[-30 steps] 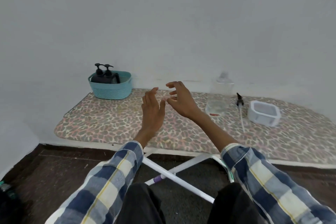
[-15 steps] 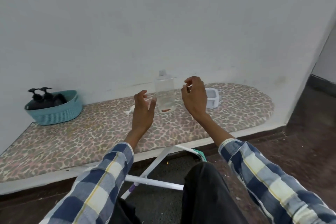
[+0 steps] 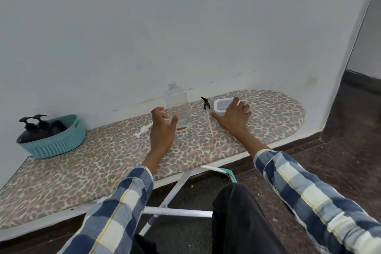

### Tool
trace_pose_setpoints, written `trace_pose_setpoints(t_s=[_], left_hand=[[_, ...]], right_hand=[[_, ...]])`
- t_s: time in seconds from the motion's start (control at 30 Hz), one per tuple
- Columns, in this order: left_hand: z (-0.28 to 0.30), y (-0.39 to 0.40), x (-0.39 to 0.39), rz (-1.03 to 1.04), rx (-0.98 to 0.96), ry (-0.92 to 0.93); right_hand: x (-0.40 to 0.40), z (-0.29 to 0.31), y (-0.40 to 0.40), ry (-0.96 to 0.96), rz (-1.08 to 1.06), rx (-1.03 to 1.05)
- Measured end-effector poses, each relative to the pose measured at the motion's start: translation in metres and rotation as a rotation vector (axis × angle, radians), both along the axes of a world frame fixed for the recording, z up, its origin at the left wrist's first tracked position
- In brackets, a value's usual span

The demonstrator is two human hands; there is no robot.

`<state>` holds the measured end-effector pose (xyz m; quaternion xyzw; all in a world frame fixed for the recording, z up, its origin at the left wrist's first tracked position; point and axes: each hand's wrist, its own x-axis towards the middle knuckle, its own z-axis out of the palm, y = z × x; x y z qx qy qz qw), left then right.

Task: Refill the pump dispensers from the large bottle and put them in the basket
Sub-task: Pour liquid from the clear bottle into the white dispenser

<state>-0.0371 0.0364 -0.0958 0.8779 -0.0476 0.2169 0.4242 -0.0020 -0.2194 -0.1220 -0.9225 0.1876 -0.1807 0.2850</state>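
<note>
Head view, items as I log them from my remote station. Ironing board (image 3: 103,163): leopard-print cover, long far edge against the wall, rounded end to the right. Teal basket (image 3: 61,142): at the board's far left corner, holding dark pump dispensers (image 3: 39,128) with two black pump heads standing above the rim. Clear bottle (image 3: 177,105): upright near the middle of the far edge, neck uncapped, a little liquid at its base. Left hand (image 3: 161,130): raised just in front of the bottle, fingers curved and spread wide, thumb out; I cannot tell whether any finger touches the bottle, and I see nothing held in it. White pump (image 3: 144,129): lying flat on the cover just left of that hand. Black pump head (image 3: 206,104) with a long pale tube: lying on the cover between bottle and right hand, tube end toward the near edge. Right hand (image 3: 233,117): palm down, fingers loosely spread, fingertips at the near rim of a white container (image 3: 221,105) toward the rounded end. Both sleeves: blue and white plaid.
</note>
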Motion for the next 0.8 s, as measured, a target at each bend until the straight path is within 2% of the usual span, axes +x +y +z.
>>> trace_pose_setpoints(t_s=[0.2, 0.33, 0.53, 0.67, 0.8], left_hand=[[0.004, 0.007, 0.001, 0.034, -0.002, 0.043], [0.004, 0.01, 0.003, -0.036, -0.16, 0.11], [0.014, 0.0, -0.006, -0.173, -0.329, 0.208], [0.025, -0.008, -0.016, -0.335, -0.369, 0.327], [0.031, -0.011, -0.023, -0.439, -0.407, 0.365]], right_hand=[[0.002, 0.003, 0.003, -0.071, -0.039, 0.079], [-0.006, 0.004, 0.011, -0.152, -0.055, 0.163], [-0.044, 0.007, 0.043, -0.448, -0.019, 0.276], [-0.067, 0.003, 0.064, -0.686, 0.127, 0.177], [-0.081, -0.002, 0.091, -0.763, 0.336, 0.125]])
